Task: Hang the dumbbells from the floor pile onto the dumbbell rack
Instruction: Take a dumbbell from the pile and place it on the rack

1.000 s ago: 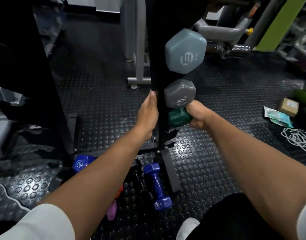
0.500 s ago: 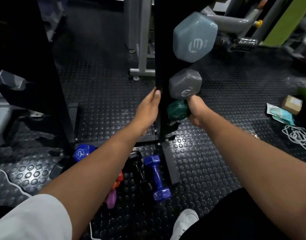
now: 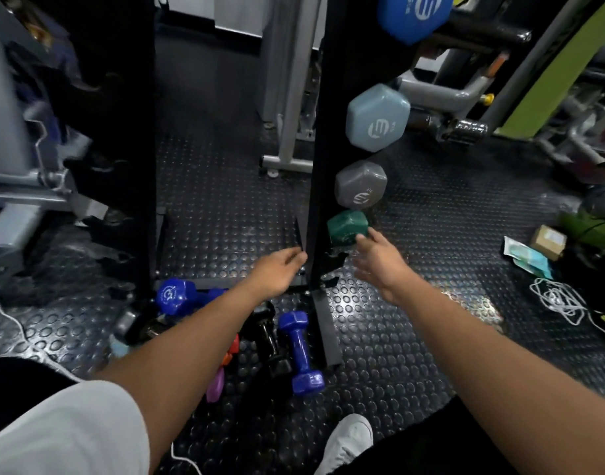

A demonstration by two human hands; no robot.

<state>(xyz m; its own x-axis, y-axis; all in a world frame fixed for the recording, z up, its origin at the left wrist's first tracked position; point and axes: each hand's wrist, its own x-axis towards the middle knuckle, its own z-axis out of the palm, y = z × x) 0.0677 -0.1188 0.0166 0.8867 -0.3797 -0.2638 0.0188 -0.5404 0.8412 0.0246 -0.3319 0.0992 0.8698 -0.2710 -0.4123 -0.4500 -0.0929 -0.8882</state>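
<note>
A black upright dumbbell rack (image 3: 323, 159) carries, from the top down, a blue (image 3: 414, 15), a pale blue-grey (image 3: 378, 118), a grey (image 3: 361, 185) and a small green dumbbell (image 3: 347, 226). My right hand (image 3: 380, 258) hovers just below and right of the green one, fingers relaxed and holding nothing. My left hand (image 3: 280, 272) hangs loosely curled by the rack's foot, empty. The floor pile lies under my left arm: a blue dumbbell (image 3: 301, 351), a round-ended blue one (image 3: 175, 296), black ones (image 3: 270, 337), and red and purple ends partly hidden.
Grey machine frames stand at left (image 3: 19, 186) and behind the rack (image 3: 290, 132). At right lie a small cardboard box (image 3: 548, 241), a packet and a coiled white cord (image 3: 558, 299). My white shoe (image 3: 349, 440) is at the bottom. The floor is black studded rubber.
My right hand has let go of the green dumbbell, which stays hung on the rack. My left hand has come off the rack post and dropped lower. The view has tilted up.
</note>
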